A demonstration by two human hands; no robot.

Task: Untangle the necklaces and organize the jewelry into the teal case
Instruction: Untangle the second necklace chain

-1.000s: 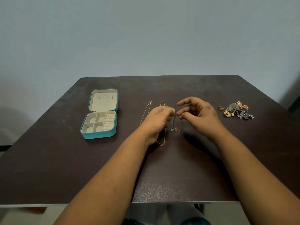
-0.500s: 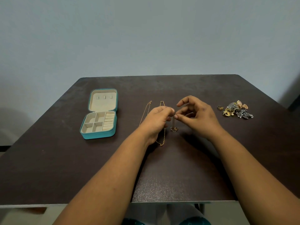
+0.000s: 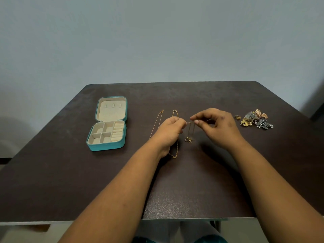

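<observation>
A dark brown, finely speckled rectangular table [image 3: 87, 181] stands against a plain pale blue-grey wall [image 3: 157, 41]. On its left part lies one square teal zip-around jewelry case [image 3: 107, 124], opened flat, its cream fabric lining divided into small compartments beside a column of ring rolls, with three small tabs on the lid lining. Three necklaces show at centre: a very thin gold chain necklace [image 3: 156, 124] and a thicker gold link chain necklace [image 3: 175, 113] lie straight on the table, both partly hidden by the left hand [image 3: 169, 132]; a third fine chain with a small dark-and-gold pendant [image 3: 189, 139] hangs between the two hands, pendant at or just above the tabletop. The left hand pinches one end of this chain with curled fingers; the right hand [image 3: 217, 127] pinches the other end between thumb and forefinger, remaining fingers loosely bent. On the right, well apart from the case, sits a heap of gold, silver-grey and rose-toned ornate jewelry pieces [image 3: 256, 119], their number indistinct, with one separate gold ring [image 3: 237, 117] just beside it.
</observation>
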